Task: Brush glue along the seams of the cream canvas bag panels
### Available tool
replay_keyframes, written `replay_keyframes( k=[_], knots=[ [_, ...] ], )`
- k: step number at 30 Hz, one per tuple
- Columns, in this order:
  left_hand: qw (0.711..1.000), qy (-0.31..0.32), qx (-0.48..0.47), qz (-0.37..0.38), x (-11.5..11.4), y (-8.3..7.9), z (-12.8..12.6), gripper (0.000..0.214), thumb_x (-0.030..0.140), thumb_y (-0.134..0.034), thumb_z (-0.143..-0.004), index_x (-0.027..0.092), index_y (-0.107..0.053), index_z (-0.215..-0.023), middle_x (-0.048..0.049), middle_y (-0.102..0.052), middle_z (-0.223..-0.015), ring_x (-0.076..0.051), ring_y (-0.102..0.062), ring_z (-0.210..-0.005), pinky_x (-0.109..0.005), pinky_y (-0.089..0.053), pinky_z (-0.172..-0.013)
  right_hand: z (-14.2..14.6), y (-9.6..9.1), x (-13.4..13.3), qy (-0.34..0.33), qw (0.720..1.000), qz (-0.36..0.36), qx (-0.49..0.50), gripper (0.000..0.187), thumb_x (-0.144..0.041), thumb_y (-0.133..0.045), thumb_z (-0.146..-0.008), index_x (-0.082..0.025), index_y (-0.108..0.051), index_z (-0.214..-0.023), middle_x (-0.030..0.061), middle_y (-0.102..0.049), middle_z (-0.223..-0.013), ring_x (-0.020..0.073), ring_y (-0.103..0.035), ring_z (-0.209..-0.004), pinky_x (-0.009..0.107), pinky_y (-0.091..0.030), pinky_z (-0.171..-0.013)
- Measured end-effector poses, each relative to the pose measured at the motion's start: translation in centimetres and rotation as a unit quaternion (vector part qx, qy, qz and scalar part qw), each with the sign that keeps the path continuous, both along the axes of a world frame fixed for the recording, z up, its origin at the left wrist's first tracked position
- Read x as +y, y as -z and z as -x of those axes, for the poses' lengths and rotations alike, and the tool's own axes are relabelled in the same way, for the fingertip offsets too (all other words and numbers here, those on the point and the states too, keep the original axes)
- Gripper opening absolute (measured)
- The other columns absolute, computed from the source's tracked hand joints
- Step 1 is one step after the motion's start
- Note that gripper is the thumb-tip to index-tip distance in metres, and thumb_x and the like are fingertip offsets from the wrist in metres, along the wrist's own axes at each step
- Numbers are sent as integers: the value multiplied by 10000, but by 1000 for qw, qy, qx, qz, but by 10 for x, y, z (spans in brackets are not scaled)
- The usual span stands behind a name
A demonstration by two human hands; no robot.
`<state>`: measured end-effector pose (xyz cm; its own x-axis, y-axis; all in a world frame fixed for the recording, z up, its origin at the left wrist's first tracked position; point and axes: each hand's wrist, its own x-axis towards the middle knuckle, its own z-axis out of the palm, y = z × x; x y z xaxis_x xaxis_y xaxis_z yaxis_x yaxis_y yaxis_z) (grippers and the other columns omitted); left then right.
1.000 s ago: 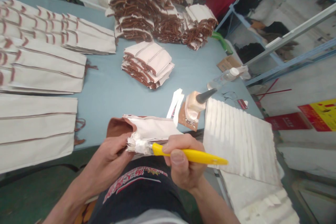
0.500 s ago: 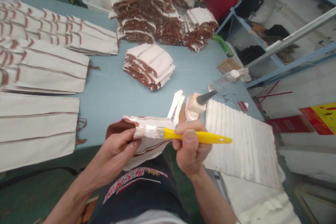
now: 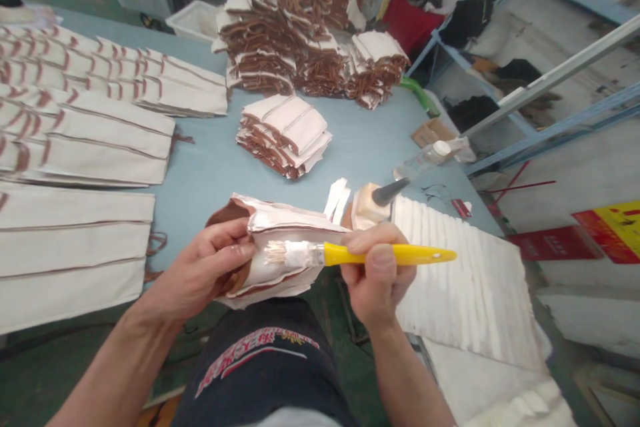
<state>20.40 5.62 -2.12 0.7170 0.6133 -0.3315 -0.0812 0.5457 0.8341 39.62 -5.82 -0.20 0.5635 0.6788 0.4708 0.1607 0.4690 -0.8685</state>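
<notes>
My left hand (image 3: 203,273) grips a folded white and brown fabric piece (image 3: 283,227) by its left end, holding it above the table's front edge. My right hand (image 3: 377,277) is closed around the yellow handle of a glue brush (image 3: 350,255). The brush's white, glue-caked bristles lie against the front face of the fabric piece. Both hands hover over my lap, close to the blue table (image 3: 220,167).
A glue pot with a dark-handled brush (image 3: 373,203) stands just behind my right hand. A white ribbed sheet (image 3: 460,273) lies to the right. Stacks of folded pieces (image 3: 283,133), long fabric panels (image 3: 75,240) on the left, and a clear bottle (image 3: 425,157) sit on the table.
Both hands have lifted the fabric piece and brush a little higher. The brush has slid rightward along the piece, from its left end toward its middle.
</notes>
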Motion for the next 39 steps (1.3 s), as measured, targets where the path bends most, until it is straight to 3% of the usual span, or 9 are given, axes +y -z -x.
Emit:
replay_keyframes(
  k=[7, 12, 17, 21, 27, 32, 35, 39],
  knots=[
    [998, 6, -33, 56, -20, -7, -10, 481, 396, -1005, -716, 172, -832, -1104, -39, -759, -769, -177, -708, -648, -231, -604, -629, 2, 17, 4, 50, 980, -7, -194, 204, -431, -601, -1091, -273, -710, -1022, -37, -675, -685, 138, -629, -512, 301, -581, -586],
    [994, -31, -1, 103, -30, -7, -15, 409, 310, -1062, -582, 160, -798, -856, -6, -740, -708, -139, -666, -567, -183, -563, -519, 2, 16, 4, 40, 964, -54, -256, 160, -361, -586, -1106, -259, -687, -1036, -19, -739, -743, 137, -695, -562, 271, -574, -552],
    [988, -41, -1, 146, -37, -19, -18, 470, 361, -1072, -559, 156, -817, -897, 3, -703, -633, -165, -689, -578, -218, -606, -562, 0, 4, -2, 59, 948, -69, -305, 210, -362, -549, -1131, -248, -676, -1009, -25, -739, -713, 131, -716, -585, 252, -579, -568],
    [992, -36, 15, 124, -41, -25, -19, 471, 355, -1059, -555, 160, -792, -890, 7, -710, -654, -178, -699, -574, -221, -591, -534, -4, 5, -8, 46, 930, -67, -358, 215, -341, -535, -1141, -238, -679, -1017, -23, -755, -721, 126, -741, -625, 245, -605, -634],
    [997, -14, 32, 75, -44, -24, -18, 421, 307, -983, -621, 181, -777, -966, 31, -700, -638, -173, -675, -527, -259, -599, -559, -1, 11, -5, -12, 934, -79, -347, 76, -305, -634, -1076, -268, -699, -1063, -14, -780, -778, 146, -734, -637, 269, -591, -611],
    [996, -25, 51, 61, -46, -20, -19, 500, 325, -955, -633, 177, -790, -1081, 12, -738, -692, -189, -685, -557, -258, -584, -529, 3, 14, -16, 101, 970, -43, -216, 197, -410, -547, -1114, -274, -668, -1041, -35, -694, -715, 134, -654, -542, 278, -559, -562],
    [996, -23, 52, 69, -47, -21, -16, 544, 342, -961, -636, 167, -794, -1123, 3, -745, -705, -164, -653, -530, -215, -527, -468, 1, 20, -24, 155, 969, -59, -185, 233, -461, -533, -1116, -272, -657, -1058, -52, -647, -687, 133, -627, -523, 282, -552, -563],
    [996, -15, 31, 82, -51, -27, -15, 551, 307, -993, -607, 165, -809, -1107, 3, -736, -679, -158, -648, -523, -219, -554, -485, -3, 33, -16, 193, 951, -6, -241, 209, -404, -536, -1112, -251, -678, -1126, -8, -713, -782, 169, -715, -688, 323, -611, -718]
  ],
)
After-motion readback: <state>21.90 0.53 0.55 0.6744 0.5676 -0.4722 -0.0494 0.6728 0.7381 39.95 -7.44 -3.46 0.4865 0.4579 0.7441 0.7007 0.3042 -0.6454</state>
